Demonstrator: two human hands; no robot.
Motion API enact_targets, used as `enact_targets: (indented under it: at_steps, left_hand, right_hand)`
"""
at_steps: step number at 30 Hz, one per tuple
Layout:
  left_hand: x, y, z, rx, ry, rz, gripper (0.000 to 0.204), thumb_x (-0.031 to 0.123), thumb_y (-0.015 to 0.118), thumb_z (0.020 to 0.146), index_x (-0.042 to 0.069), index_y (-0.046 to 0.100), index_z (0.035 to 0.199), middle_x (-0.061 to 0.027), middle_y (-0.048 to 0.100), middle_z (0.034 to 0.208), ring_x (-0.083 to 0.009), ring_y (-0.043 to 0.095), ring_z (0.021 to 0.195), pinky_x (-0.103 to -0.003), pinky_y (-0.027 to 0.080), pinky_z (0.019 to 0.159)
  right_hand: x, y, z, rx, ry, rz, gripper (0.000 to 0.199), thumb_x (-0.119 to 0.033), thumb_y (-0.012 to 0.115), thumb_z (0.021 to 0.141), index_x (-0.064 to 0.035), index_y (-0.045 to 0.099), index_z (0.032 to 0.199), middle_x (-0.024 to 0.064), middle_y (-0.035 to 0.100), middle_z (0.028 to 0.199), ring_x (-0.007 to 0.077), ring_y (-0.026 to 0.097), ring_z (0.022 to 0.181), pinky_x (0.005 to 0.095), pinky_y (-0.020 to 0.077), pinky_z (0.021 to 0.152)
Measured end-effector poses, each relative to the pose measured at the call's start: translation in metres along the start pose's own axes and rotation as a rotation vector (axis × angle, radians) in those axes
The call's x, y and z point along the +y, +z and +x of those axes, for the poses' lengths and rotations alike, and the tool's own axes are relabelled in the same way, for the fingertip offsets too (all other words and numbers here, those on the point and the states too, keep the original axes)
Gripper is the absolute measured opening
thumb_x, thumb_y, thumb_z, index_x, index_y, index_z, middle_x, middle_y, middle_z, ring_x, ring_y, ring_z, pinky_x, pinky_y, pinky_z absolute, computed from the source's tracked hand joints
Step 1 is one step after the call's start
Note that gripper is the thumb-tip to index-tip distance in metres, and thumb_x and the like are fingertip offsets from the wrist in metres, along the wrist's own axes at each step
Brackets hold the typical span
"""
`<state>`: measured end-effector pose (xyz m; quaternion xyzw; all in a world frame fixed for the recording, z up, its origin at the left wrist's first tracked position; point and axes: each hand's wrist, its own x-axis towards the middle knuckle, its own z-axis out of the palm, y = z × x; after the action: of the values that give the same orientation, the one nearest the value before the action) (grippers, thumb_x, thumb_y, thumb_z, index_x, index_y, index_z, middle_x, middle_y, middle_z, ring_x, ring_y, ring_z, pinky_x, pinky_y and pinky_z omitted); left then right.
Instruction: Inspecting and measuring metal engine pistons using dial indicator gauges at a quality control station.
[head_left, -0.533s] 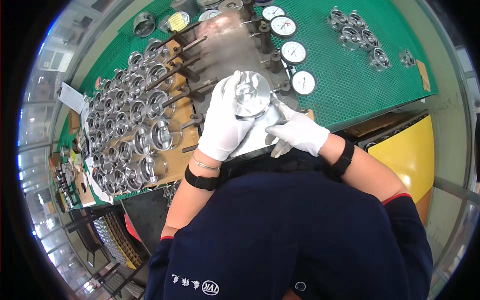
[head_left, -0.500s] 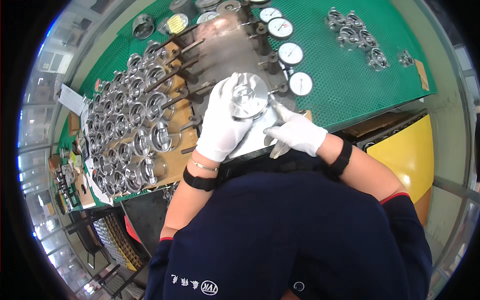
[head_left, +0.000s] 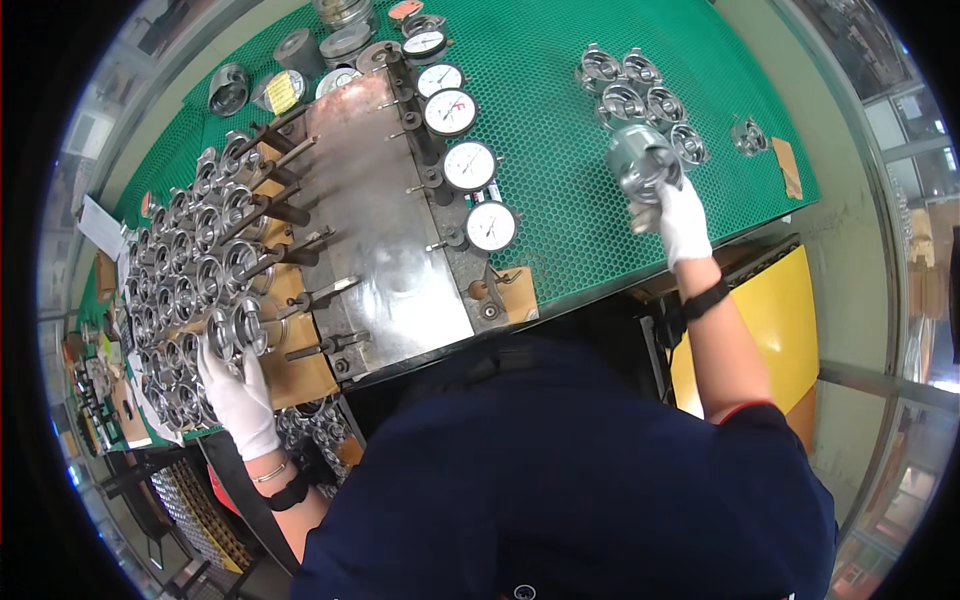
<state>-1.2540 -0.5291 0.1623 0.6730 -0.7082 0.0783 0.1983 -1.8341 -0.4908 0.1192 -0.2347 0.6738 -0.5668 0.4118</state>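
My right hand, in a white glove, grips a shiny metal piston, held beside a small group of pistons on the green mat; the held piston is slightly blurred. On the left, my gloved left hand has its thumb and fingers about a piston at the near end of the rows of pistons. Another piston sits just right of those fingers. Between my hands lies a flat metal plate with rods along both sides.
Several dial gauges line the plate's right side. Metal cylinders stand at the back. A single piston and a cardboard strip lie at the far right. A yellow panel is below the table's right edge.
Both hands have left the plate. My right hand has carried the piston right, to the group on the mat, while my left hand has moved left to the piston rows. The view has shifted.
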Motion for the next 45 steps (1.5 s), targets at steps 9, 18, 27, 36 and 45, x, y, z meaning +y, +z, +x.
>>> enact_targets:
  at_steps: [9,18,27,36,45]
  left_hand:
    - [-0.055,0.014,-0.053,-0.174,-0.214,0.329,0.029,0.027,0.078,0.081,-0.001,0.069,0.086,-0.0214,0.069,0.089,-0.0405,0.062,0.101,-0.046,0.05,0.088]
    - [-0.051,-0.017,-0.059,-0.152,-0.563,-0.464,0.026,0.025,0.065,0.096,0.0,0.074,0.095,-0.0121,0.074,0.092,-0.0196,0.068,0.078,-0.033,0.051,0.072]
    - [0.084,-0.041,-0.028,-0.507,-0.593,-1.668,0.027,0.025,0.06,0.1,0.0,0.066,0.096,-0.0023,0.062,0.077,-0.0089,0.057,0.068,-0.024,0.045,0.064]
    - [0.112,0.001,0.0,-0.318,0.494,-0.615,0.059,0.008,0.07,0.083,-0.005,0.048,0.136,-0.0233,0.063,0.115,-0.0359,0.062,0.108,-0.041,0.048,0.098]
    - [0.135,0.035,0.008,-0.213,0.577,-0.49,0.099,0.021,0.087,0.062,0.0,0.04,0.146,-0.0202,0.054,0.125,-0.038,0.054,0.115,-0.045,0.046,0.099]
  right_hand:
    - [0.062,-0.048,0.13,0.259,0.389,0.151,0.026,-0.02,0.046,0.098,-0.002,0.058,0.112,0.0198,0.068,0.095,0.0295,0.069,0.072,0.0401,0.06,0.064]
    - [0.005,0.025,0.024,0.057,-0.186,-0.057,0.052,-0.021,0.049,0.1,-0.0003,0.034,0.145,0.0162,0.07,0.099,0.0211,0.066,0.063,0.0313,0.0563,0.057]
    - [-0.054,0.197,-0.152,-1.162,-0.156,-0.22,0.108,-0.012,0.082,0.072,-0.0071,0.017,0.159,0.0196,0.048,0.145,0.0206,0.06,0.115,0.0335,0.0461,0.102]
    - [-0.03,0.216,-0.146,-0.758,-0.739,-1.013,0.106,-0.038,0.082,0.069,-0.0092,0.027,0.155,0.0206,0.055,0.123,0.0373,0.063,0.105,0.0406,0.0554,0.084]
    - [-0.009,0.178,-0.144,-0.733,-0.41,-0.837,0.089,-0.026,0.069,0.084,0.0004,0.022,0.155,0.0232,0.062,0.122,0.0376,0.066,0.104,0.0372,0.0544,0.087]
